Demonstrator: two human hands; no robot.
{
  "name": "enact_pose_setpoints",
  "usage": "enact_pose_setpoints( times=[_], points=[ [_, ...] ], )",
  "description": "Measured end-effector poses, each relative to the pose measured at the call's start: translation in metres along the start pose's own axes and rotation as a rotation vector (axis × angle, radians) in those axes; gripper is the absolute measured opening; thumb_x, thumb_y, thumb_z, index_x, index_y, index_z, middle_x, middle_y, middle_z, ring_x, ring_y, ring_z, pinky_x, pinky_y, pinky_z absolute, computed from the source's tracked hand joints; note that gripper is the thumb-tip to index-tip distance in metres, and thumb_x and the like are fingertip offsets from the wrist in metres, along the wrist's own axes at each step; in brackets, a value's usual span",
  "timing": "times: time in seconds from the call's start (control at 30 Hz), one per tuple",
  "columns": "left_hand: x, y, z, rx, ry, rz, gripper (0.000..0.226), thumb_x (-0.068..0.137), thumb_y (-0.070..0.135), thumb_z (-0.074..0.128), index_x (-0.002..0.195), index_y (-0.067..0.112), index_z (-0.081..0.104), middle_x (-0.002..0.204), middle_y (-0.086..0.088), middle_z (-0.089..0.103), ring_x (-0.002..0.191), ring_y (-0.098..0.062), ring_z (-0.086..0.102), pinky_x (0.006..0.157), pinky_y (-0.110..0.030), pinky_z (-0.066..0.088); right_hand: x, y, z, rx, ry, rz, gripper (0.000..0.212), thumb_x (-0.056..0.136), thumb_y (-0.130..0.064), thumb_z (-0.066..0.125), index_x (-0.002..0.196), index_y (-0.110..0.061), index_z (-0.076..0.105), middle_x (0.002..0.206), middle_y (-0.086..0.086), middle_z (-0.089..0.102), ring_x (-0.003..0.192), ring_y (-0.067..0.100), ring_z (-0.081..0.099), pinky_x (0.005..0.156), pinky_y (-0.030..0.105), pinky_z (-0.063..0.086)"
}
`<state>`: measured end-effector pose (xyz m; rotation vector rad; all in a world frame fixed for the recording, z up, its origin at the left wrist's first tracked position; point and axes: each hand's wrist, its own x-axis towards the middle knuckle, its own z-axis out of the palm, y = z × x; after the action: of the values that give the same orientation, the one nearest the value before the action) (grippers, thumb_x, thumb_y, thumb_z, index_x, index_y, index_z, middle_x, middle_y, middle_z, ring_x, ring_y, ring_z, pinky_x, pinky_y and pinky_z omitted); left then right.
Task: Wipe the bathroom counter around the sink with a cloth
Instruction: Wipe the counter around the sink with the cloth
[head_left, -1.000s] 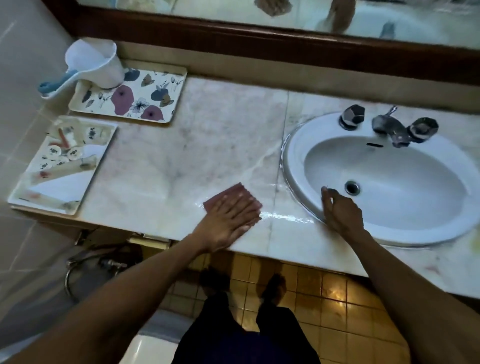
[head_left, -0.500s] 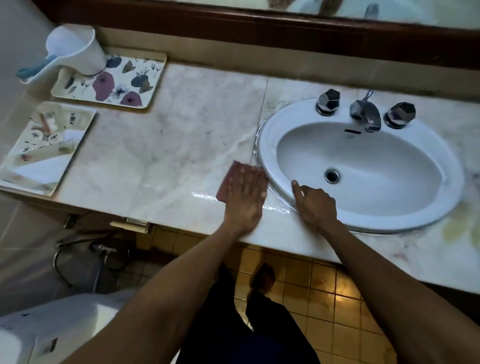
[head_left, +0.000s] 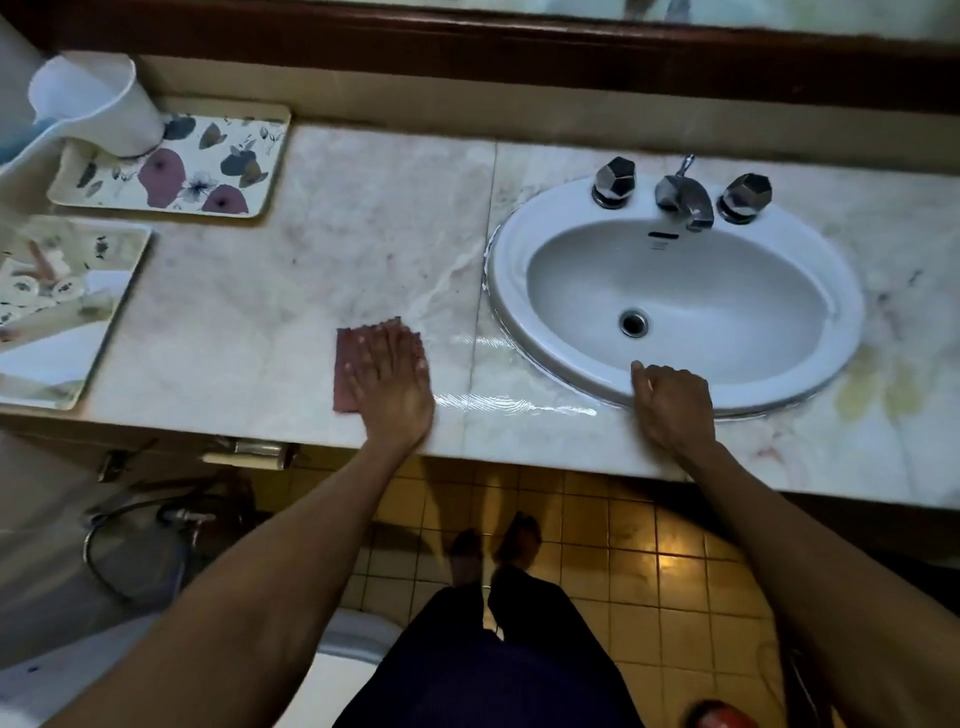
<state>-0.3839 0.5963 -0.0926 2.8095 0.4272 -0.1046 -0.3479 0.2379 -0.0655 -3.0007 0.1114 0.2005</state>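
Note:
A reddish-pink cloth (head_left: 347, 364) lies flat on the marble counter (head_left: 311, 270), left of the white oval sink (head_left: 841, 332). My left hand (head_left: 392, 384) presses down on the cloth with fingers spread, covering most of it. My right hand (head_left: 672, 408) rests with curled fingers on the sink's front rim and holds nothing. A wet streak (head_left: 514, 402) glistens on the counter between my two hands. A chrome tap (head_left: 680, 195) with two faceted knobs stands behind the basin.
A floral tray (head_left: 208, 171) carries a white jug (head_left: 98, 106) at the back left. A second tray (head_left: 62, 306) with small toiletries sits at the left edge. A mirror frame (head_left: 519, 47) runs along the back. A toilet (head_left: 343, 649) and hose stand below.
My left hand has slid the cloth from beside the sink's rim leftward along the front of the counter, leaving a wet trail. My right hand has stayed on the sink's rim.

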Motion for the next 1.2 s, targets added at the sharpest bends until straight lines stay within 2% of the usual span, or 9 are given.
enact_pose_setpoints(
  times=[0.23,0.37,0.43,0.5,0.57,0.67,0.73,0.93,1.2],
  points=[
    [-0.083,0.118,0.046,-0.088,-0.115,0.421,0.058,0.108,0.037,0.028,0.162,0.025,0.013,0.171,-0.002,0.003,0.158,-0.030,-0.004,0.124,-0.058,0.004,-0.005,-0.004,0.007,0.064,0.058,-0.022,0.054,0.097,-0.045,0.019,0.071,-0.013,0.054,0.076,0.016,0.065,0.076,0.039,0.060,0.079,0.042,0.042],
    [-0.072,0.094,0.039,0.013,-0.263,0.797,0.056,0.107,0.045,0.025,0.161,0.034,0.016,0.171,0.007,0.002,0.158,-0.022,-0.003,0.125,-0.052,0.005,-0.006,0.014,0.007,0.155,0.040,-0.132,0.060,0.098,-0.050,0.023,0.103,-0.011,0.069,0.098,0.013,0.071,0.094,0.037,0.063,0.087,0.042,0.043],
    [-0.043,0.066,0.028,0.088,-0.272,0.948,0.054,0.107,0.049,0.022,0.160,0.038,0.020,0.170,0.009,0.007,0.158,-0.019,0.000,0.126,-0.047,0.005,-0.006,0.022,0.004,0.161,0.023,-0.177,0.054,0.099,-0.049,0.026,0.103,-0.012,0.066,0.097,0.011,0.070,0.094,0.035,0.062,0.085,0.041,0.042],
    [-0.017,0.045,0.016,0.136,-0.238,0.899,0.054,0.107,0.050,0.019,0.160,0.039,0.017,0.170,0.010,0.006,0.158,-0.019,0.000,0.126,-0.050,0.009,-0.008,0.029,0.002,0.163,0.039,-0.214,0.045,0.102,-0.045,0.032,0.099,-0.014,0.065,0.094,0.009,0.070,0.092,0.034,0.062,0.083,0.040,0.042],
    [-0.001,0.040,0.007,0.120,-0.218,0.709,0.056,0.106,0.049,0.016,0.161,0.037,0.012,0.170,0.010,0.002,0.158,-0.019,-0.004,0.124,-0.056,0.010,-0.011,0.034,0.000,0.163,0.068,-0.235,0.045,0.101,-0.046,0.032,0.103,-0.016,0.065,0.097,0.006,0.071,0.094,0.031,0.062,0.085,0.041,0.043],
    [-0.006,0.061,0.014,0.088,-0.168,0.439,0.060,0.105,0.047,0.010,0.162,0.031,0.007,0.171,0.005,-0.001,0.158,-0.022,-0.008,0.124,-0.060,0.005,-0.012,0.049,-0.001,0.161,0.064,-0.241,0.052,0.099,-0.049,0.028,0.113,-0.017,0.066,0.106,0.006,0.071,0.102,0.030,0.062,0.092,0.042,0.042],
    [-0.026,0.083,0.028,0.103,-0.131,0.361,0.061,0.105,0.045,0.011,0.163,0.026,0.002,0.171,0.000,-0.004,0.157,-0.024,-0.009,0.124,-0.061,0.004,-0.014,0.066,-0.002,0.146,0.056,-0.244,0.051,0.100,-0.048,0.027,0.118,-0.018,0.064,0.111,0.007,0.069,0.106,0.030,0.060,0.097,0.043,0.039],
    [-0.114,0.153,0.061,0.115,-0.081,0.442,0.059,0.107,0.042,0.017,0.163,0.024,0.005,0.171,-0.001,-0.003,0.158,-0.027,-0.008,0.124,-0.059,0.005,-0.015,0.137,-0.013,0.093,0.066,-0.359,0.042,0.102,-0.040,0.036,0.130,-0.016,0.055,0.127,0.008,0.061,0.120,0.029,0.052,0.104,0.042,0.037],
    [-0.174,0.256,0.103,0.089,-0.105,0.449,0.060,0.108,0.043,0.018,0.162,0.027,-0.001,0.171,0.004,-0.008,0.157,-0.024,-0.013,0.124,-0.058,0.003,-0.026,0.201,-0.023,0.141,-0.039,-0.470,0.055,0.102,-0.041,0.034,0.152,-0.019,0.035,0.160,0.005,0.032,0.149,0.026,0.025,0.118,0.045,0.024]
  ],
)
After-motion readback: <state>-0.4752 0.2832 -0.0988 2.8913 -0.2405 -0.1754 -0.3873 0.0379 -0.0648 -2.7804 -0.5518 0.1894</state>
